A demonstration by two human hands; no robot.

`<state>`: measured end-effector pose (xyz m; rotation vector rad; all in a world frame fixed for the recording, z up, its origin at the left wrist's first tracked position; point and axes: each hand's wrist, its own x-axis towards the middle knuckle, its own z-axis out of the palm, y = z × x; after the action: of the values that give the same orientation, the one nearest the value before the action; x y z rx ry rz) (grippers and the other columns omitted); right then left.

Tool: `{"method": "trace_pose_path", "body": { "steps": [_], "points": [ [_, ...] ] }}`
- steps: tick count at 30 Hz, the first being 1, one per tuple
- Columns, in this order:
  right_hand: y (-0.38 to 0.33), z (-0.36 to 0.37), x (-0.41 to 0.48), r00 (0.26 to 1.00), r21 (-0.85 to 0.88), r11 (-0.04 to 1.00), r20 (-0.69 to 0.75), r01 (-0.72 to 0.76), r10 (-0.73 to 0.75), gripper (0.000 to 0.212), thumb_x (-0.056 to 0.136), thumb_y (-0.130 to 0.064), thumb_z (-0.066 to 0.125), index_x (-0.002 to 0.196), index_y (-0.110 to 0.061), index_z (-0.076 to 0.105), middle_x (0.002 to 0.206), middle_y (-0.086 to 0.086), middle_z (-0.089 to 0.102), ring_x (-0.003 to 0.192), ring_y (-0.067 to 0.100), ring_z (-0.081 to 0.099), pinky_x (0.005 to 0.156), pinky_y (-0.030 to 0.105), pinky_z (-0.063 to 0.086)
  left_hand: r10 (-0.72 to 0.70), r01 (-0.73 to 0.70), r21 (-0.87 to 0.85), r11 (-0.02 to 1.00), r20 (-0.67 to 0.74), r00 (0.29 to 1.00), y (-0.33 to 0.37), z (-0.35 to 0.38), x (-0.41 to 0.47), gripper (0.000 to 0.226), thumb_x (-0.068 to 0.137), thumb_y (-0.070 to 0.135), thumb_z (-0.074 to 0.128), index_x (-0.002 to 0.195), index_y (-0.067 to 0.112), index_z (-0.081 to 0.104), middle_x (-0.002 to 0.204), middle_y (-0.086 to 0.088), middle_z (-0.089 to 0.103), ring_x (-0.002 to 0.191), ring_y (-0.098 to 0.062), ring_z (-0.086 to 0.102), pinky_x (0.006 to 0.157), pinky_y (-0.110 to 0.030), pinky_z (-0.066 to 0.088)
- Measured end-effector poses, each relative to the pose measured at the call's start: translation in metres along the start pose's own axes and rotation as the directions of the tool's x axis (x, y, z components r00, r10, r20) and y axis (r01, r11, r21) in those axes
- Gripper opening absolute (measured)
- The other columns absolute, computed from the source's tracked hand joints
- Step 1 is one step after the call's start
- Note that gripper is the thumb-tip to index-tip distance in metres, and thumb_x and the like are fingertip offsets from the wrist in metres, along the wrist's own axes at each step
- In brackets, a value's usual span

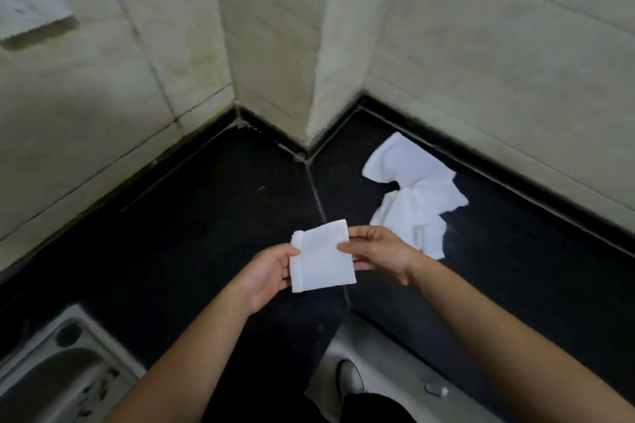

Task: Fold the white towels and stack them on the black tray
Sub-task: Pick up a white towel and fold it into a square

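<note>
Two bare arms reach up from the bottom of the frame. Both hands hold one small towel (pixel 323 257) in the middle of the frame, above the black table (pixel 206 216). The left hand (pixel 271 271) pinches its left edge and the right hand (pixel 378 256) pinches its right edge. It looks folded and ready to put down. A messy heap (pixel 415 196) of white towels lies right of the middle, near the wall (pixel 498 45), not folded yet. I cannot see a tray or any stack, so I think most of the job is left. A sink (pixel 51 371) sits at the lower left.
</note>
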<state>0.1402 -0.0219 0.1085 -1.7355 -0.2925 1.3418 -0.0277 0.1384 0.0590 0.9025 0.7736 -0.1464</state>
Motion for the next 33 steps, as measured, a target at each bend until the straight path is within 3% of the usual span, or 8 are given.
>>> {"method": "trace_pose_path", "body": {
  "steps": [7, 14, 17, 20, 27, 30, 33],
  "points": [
    [0.064, -0.062, -0.089, 0.964, 0.341, 0.937, -0.267, 0.074, 0.021, 0.025, 0.099, -0.009, 0.056, 0.118, -0.016, 0.07, 0.109, 0.007, 0.076, 0.094, 0.018, 0.073, 0.074, 0.029, 0.057, -0.057, 0.024, 0.196, 0.98, 0.162, 0.985, -0.003, 0.108, 0.026, 0.032, 0.094, 0.01, 0.053, 0.123, 0.005, 0.064, 0.117, -0.016, 0.071, 0.108, -0.029, 0.067, 0.102, -0.047, 0.048],
    [0.112, -0.106, -0.201, 0.895, 0.448, 0.845, -0.44, 0.29, -0.074, 0.038, 0.093, -0.01, 0.046, 0.119, -0.022, 0.072, 0.128, 0.02, 0.065, 0.105, 0.032, 0.064, 0.099, 0.05, 0.05, -0.082, -0.114, 0.461, 0.88, 0.385, 0.919, -0.006, 0.224, -0.017, 0.03, 0.097, 0.012, 0.054, 0.126, 0.011, 0.063, 0.117, -0.009, 0.072, 0.11, -0.027, 0.068, 0.104, -0.049, 0.048],
    [0.142, -0.124, -0.261, 0.864, 0.478, 0.798, -0.492, 0.368, -0.104, 0.046, 0.092, -0.014, 0.037, 0.123, -0.019, 0.07, 0.126, 0.02, 0.066, 0.103, 0.035, 0.066, 0.092, 0.048, 0.055, -0.079, -0.194, 0.544, 0.816, 0.438, 0.895, -0.025, 0.282, -0.043, 0.029, 0.097, 0.013, 0.053, 0.125, 0.014, 0.061, 0.116, -0.008, 0.073, 0.107, -0.028, 0.07, 0.102, -0.05, 0.05],
    [0.191, -0.147, -0.326, 0.82, 0.528, 0.73, -0.567, 0.434, -0.077, 0.049, 0.092, -0.02, 0.033, 0.125, -0.014, 0.069, 0.119, 0.02, 0.068, 0.097, 0.035, 0.068, 0.081, 0.044, 0.057, -0.101, -0.244, 0.599, 0.763, 0.482, 0.87, -0.066, 0.347, -0.072, 0.03, 0.096, 0.012, 0.052, 0.124, 0.016, 0.061, 0.115, -0.008, 0.073, 0.105, -0.029, 0.07, 0.095, -0.049, 0.054],
    [0.334, -0.189, -0.474, 0.743, 0.535, 0.684, -0.67, 0.495, -0.013, 0.038, 0.093, -0.024, 0.05, 0.126, -0.014, 0.066, 0.11, 0.011, 0.071, 0.094, 0.03, 0.071, 0.08, 0.04, 0.058, -0.24, -0.27, 0.719, 0.641, 0.521, 0.819, -0.205, 0.498, -0.128, 0.026, 0.096, 0.015, 0.055, 0.121, 0.015, 0.063, 0.11, -0.011, 0.074, 0.097, -0.03, 0.073, 0.083, -0.046, 0.058],
    [0.391, -0.203, -0.532, 0.674, 0.527, 0.663, -0.738, 0.532, 0.046, 0.03, 0.096, -0.018, 0.057, 0.125, -0.019, 0.064, 0.111, 0.008, 0.074, 0.102, 0.03, 0.071, 0.086, 0.042, 0.058, -0.317, -0.274, 0.765, 0.582, 0.524, 0.79, -0.264, 0.557, -0.149, 0.026, 0.095, 0.015, 0.059, 0.121, 0.013, 0.062, 0.096, -0.007, 0.076, 0.079, -0.023, 0.073, 0.067, -0.039, 0.058],
    [0.434, -0.217, -0.572, 0.631, 0.522, 0.653, -0.771, 0.548, 0.088, 0.032, 0.095, -0.012, 0.062, 0.125, -0.02, 0.062, 0.122, 0.01, 0.071, 0.114, 0.031, 0.067, 0.096, 0.047, 0.055, -0.365, -0.29, 0.786, 0.545, 0.534, 0.762, -0.306, 0.601, -0.161, 0.027, 0.093, 0.014, 0.063, 0.12, 0.011, 0.061, 0.095, -0.007, 0.076, 0.081, -0.024, 0.073, 0.07, -0.04, 0.057]
  ]
}}
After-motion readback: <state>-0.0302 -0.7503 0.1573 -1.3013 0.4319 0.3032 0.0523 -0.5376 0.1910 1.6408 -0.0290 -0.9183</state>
